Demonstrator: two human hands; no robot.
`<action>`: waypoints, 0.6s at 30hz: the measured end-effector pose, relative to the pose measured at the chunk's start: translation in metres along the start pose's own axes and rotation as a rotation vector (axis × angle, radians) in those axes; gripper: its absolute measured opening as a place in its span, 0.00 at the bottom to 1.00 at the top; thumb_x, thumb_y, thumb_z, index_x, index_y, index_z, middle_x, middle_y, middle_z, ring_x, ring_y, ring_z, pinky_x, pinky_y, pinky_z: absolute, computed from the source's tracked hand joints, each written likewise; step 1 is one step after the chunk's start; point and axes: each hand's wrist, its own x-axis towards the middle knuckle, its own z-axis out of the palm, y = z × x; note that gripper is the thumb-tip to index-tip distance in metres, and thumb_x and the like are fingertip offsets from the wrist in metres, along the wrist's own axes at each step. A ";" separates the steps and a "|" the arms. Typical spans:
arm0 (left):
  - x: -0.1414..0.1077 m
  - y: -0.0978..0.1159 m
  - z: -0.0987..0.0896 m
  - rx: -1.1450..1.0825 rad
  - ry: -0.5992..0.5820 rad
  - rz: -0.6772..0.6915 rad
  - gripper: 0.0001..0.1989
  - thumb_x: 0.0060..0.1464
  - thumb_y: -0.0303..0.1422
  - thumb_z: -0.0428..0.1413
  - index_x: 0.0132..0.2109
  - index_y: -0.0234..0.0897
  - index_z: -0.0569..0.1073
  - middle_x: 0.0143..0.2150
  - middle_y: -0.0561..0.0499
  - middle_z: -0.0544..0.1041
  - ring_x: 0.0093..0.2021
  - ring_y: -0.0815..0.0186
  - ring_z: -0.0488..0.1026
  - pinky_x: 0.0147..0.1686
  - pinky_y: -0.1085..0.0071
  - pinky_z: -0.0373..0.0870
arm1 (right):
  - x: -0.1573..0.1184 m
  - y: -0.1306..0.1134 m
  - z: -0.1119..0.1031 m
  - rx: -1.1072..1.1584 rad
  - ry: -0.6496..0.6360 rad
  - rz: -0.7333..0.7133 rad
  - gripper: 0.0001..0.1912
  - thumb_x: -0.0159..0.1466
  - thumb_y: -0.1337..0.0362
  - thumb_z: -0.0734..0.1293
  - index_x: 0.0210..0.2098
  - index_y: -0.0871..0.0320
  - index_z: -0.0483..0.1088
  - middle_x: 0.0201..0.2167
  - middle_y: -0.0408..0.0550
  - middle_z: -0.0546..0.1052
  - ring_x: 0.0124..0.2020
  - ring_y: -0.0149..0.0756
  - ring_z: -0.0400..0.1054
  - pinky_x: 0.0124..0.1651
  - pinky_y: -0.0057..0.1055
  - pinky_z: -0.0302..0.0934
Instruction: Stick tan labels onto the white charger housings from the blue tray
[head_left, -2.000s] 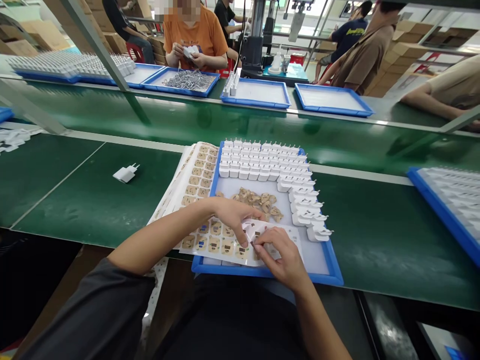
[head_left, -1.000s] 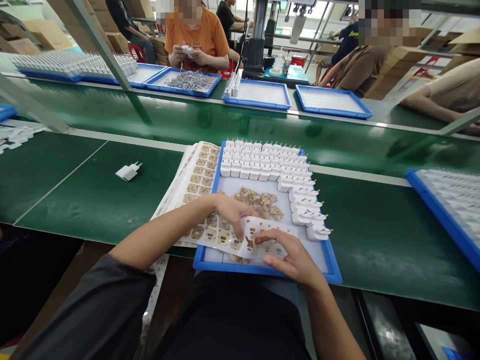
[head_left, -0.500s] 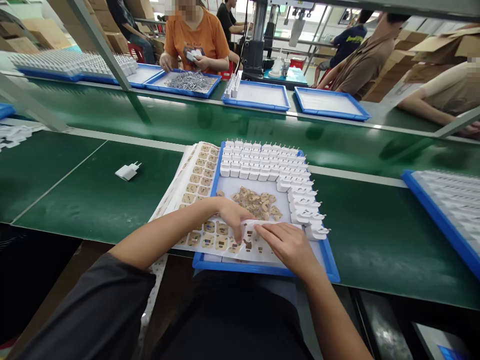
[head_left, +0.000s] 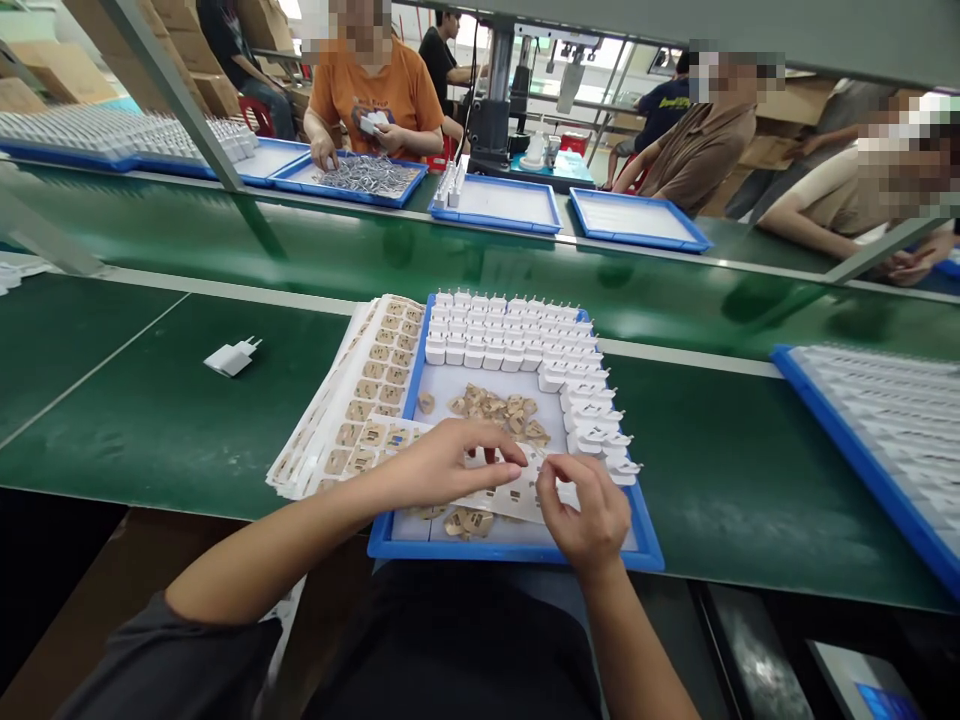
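A white sheet of tan die-cut stickers (head_left: 517, 493) lies slantwise across the blue-rimmed tray (head_left: 465, 552); its right part is mostly white backing with small tan bits. Over the sheet is my left hand (head_left: 457, 462), its fingers stretched to the right and apart. My right hand (head_left: 589, 510) is closed in a pinch at the sheet's right end, and whatever is between the fingertips is too small to make out. Loose tan sticker pieces (head_left: 499, 408) lie in the tray beyond the sheet, with more nearer me. White plug adapters (head_left: 487, 345) stand in rows along the tray's far and right sides.
A stack of sticker sheets (head_left: 330, 430) lies left of the tray. A single white adapter (head_left: 232, 357) sits farther left on the green bench. Another filled tray (head_left: 787, 375) is at right. Across the raised ledge, co-workers sit behind several blue trays (head_left: 637, 220).
My right hand has risen off the sheet into a pinch, and my left fingers have lifted and reached right. Loose sticker pieces now show below the sheet. The whole view has shifted slightly.
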 end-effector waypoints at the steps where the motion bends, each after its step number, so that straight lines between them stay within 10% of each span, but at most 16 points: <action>1: -0.002 0.000 0.005 -0.032 0.006 -0.007 0.12 0.63 0.40 0.56 0.47 0.40 0.78 0.45 0.50 0.80 0.42 0.64 0.76 0.43 0.71 0.70 | -0.001 -0.003 0.002 0.024 -0.027 0.004 0.14 0.63 0.75 0.68 0.45 0.54 0.71 0.28 0.46 0.78 0.27 0.37 0.74 0.31 0.32 0.69; 8: -0.013 -0.016 0.019 -0.226 0.129 -0.066 0.12 0.63 0.41 0.56 0.39 0.37 0.73 0.38 0.51 0.77 0.41 0.64 0.73 0.44 0.69 0.68 | -0.003 -0.016 -0.001 0.365 -0.221 0.028 0.22 0.64 0.71 0.68 0.57 0.54 0.70 0.40 0.55 0.80 0.38 0.44 0.76 0.38 0.40 0.73; 18: -0.021 -0.009 0.017 -0.287 -0.022 -0.063 0.13 0.63 0.42 0.55 0.37 0.36 0.71 0.35 0.52 0.73 0.35 0.67 0.68 0.39 0.71 0.65 | 0.013 -0.014 0.001 0.751 -0.283 0.371 0.06 0.65 0.69 0.69 0.40 0.54 0.77 0.36 0.48 0.77 0.33 0.35 0.73 0.33 0.31 0.71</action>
